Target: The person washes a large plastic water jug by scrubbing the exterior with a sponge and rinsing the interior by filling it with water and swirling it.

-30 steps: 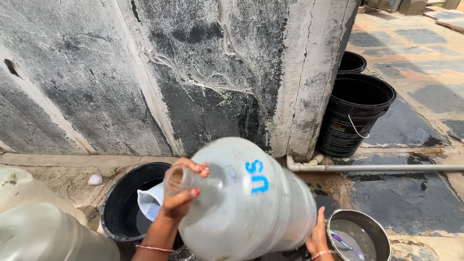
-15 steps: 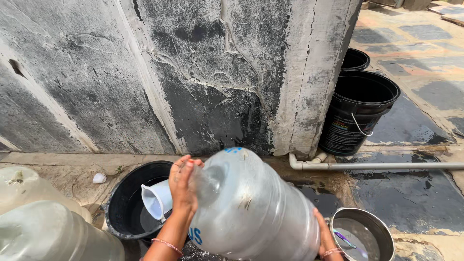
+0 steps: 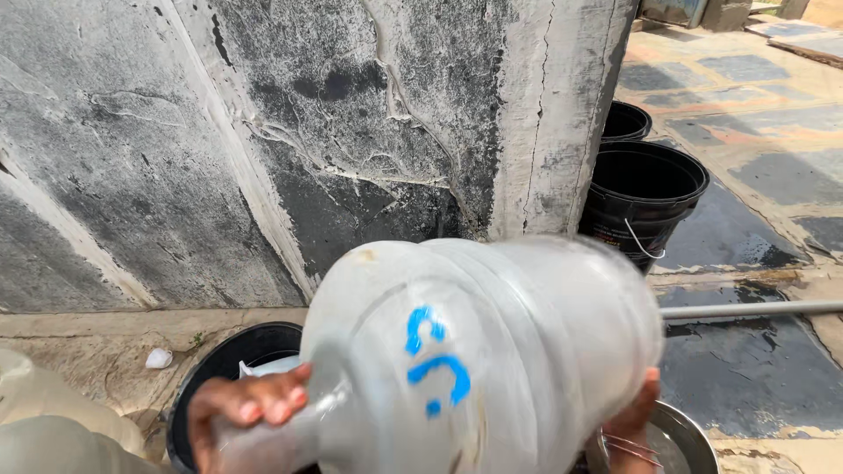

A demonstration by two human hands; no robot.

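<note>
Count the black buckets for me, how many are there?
3. One black bucket sits at lower left behind the big water jug; two stand right of the wall, a near one and a far one. The jug may hide more.

An outdoor wash yard: sun is hitting a cracked concrete wall (image 3: 351,132), black buckets (image 3: 641,189) and wet paving (image 3: 746,351).

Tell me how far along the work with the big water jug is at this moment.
Done: the jug is lifted and tipped neck-down. In hand: the left hand grips its neck over the black tub, the right hand props its base. No water visibly pouring; what's left inside cannot be told.
</note>
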